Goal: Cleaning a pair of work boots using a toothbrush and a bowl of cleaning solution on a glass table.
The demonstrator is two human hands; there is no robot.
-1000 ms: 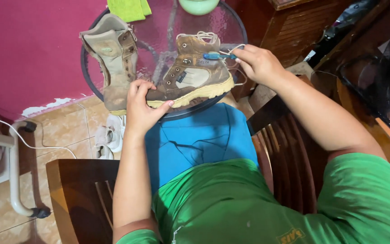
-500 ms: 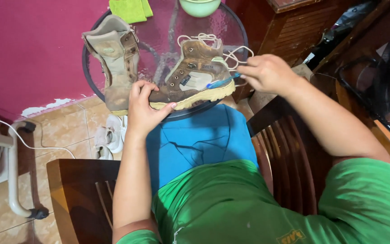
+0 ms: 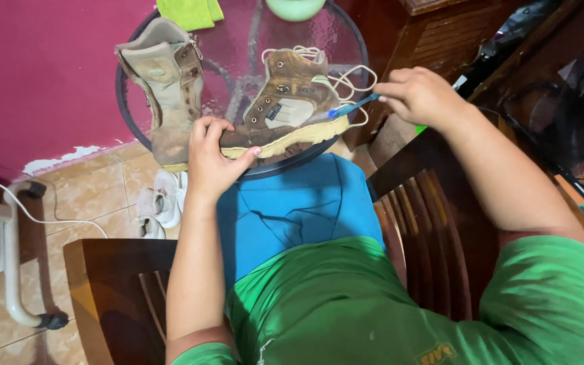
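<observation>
We look down on our own two hands at a round glass bench (image 3: 346, 40); the left hand (image 3: 214, 159) grips the toe of a worn brown lace-up boot (image 3: 285, 111), fingers (image 3: 205, 132) curled over the top and thumb pressed under the pale sole, so the boot stands on its sole at the bench's near edge; the right hand (image 3: 420, 94) is closed on a blue toothbrush (image 3: 353, 107), whose head touches the boot's heel just beyond those fingertips; loose cream laces (image 3: 349, 74) loop between the boot and the right fingers; a second boot (image 3: 167, 88), tan and dusty, lies just beyond the left fingers, apart from them; a green cloth (image 3: 187, 12) and a pale green bowl (image 3: 295, 7) sit at the bench's far edge; white shoes (image 3: 160, 203) rest on the tiled floor (image 3: 89, 196) below the left wrist.
</observation>
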